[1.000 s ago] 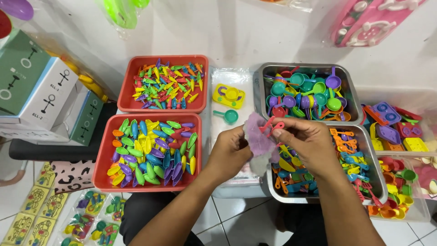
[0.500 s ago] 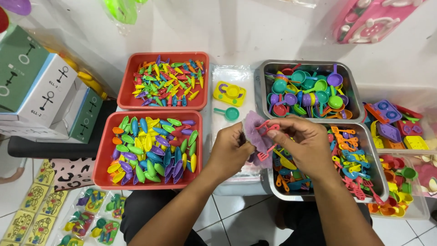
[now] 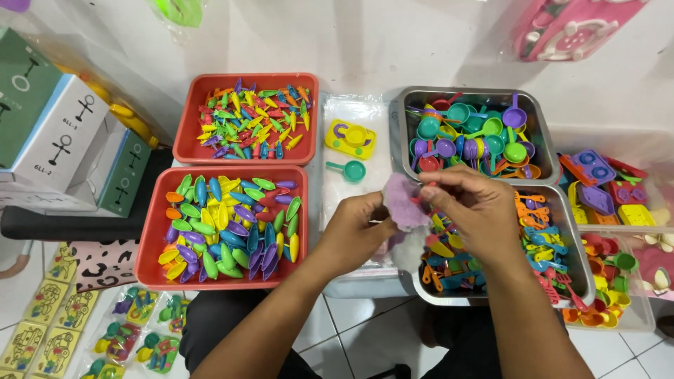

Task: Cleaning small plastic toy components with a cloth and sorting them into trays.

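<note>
Head view: left hand [image 3: 358, 228] grasps a purple pouch [image 3: 404, 203]; right hand [image 3: 474, 207] pinches small red toy pieces [image 3: 421, 198] at its mouth, above the steel tray [image 3: 583, 281].

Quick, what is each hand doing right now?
Left hand: closed, holding a small clear plastic bag with a purple plastic toy piece.
Right hand: fingertips pinched at the bag's top.

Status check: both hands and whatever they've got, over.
Left hand gripping purple plastic bag. Right hand pinching small red toy piece at bag mouth, over metal tray of toy utensils. Nothing blocking.
</note>
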